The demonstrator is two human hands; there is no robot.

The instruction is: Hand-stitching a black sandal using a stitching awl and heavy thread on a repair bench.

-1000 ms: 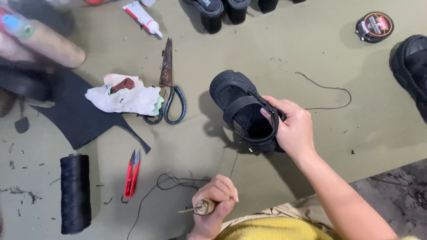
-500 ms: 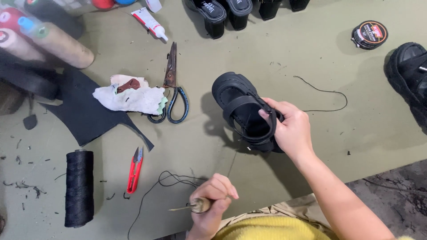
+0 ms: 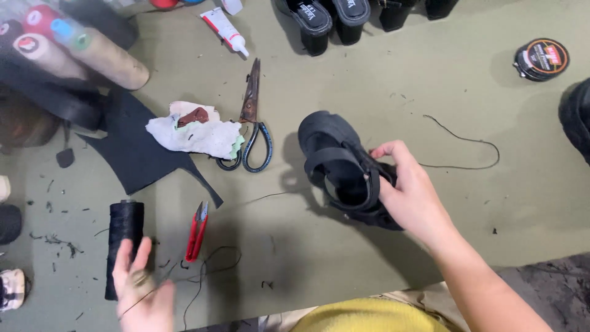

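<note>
Here: right hand (image 3: 412, 197) wrapped around a black sandal (image 3: 344, 169), grip closed on the heel end, thumb and fingers over the straps, toe end tilted up and away — sandal lifted just off the olive-green counter (image 3: 381, 92), shadow cast beneath it to the left. Low at the left, left hand (image 3: 142, 289) with fingers spread, grip loosely open, a thin dark thread (image 3: 203, 276) trailing past it; cannot tell whether anything small lies pinched in the palm. Just beside that hand, a spool of black thread (image 3: 124, 240) lying on the counter, and near it red thread snips (image 3: 198, 230). Further up: rusty scissors with blue-black handles (image 3: 251, 117), a crumpled white rag (image 3: 196, 132) touching the handles, a piece of black leather (image 3: 138, 150) under the rag's left edge. At the top, a white glue tube (image 3: 224, 27) and several black shoes (image 3: 326, 18) in a row. Top right, a round tin of polish (image 3: 541, 58). Between tin and sandal, a loose length of black cord (image 3: 467, 154). Top left, cones of thread (image 3: 74, 52) lying on their sides.
</note>
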